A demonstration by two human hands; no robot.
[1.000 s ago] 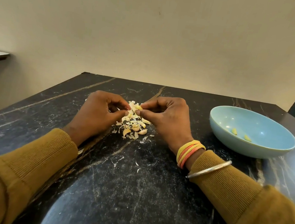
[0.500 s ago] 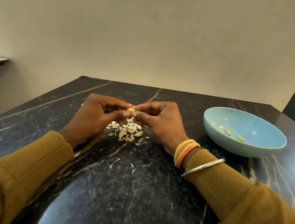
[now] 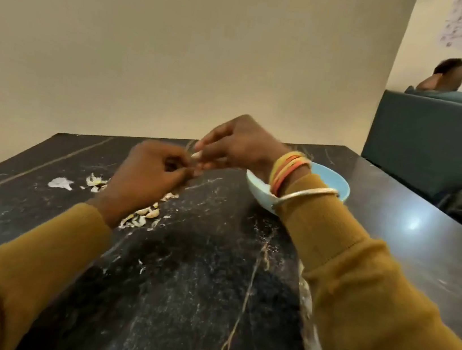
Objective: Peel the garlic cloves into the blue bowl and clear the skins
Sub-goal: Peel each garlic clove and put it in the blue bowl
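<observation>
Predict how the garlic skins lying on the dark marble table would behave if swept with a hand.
The garlic skins look thin and curled, so probably very light and floppy, likely to scatter rather than slide together. Elsewhere tiny flakes dot the polished table, so some may cling or be missed.

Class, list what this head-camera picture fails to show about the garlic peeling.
Blue bowl, inside: head view, hidden by right wrist.
Garlic clove in right hand: blurred, peeled or not unclear.
Left hand, its hold: head view, hidden by curled fingers.
Skins: partly behind that hand.
</observation>
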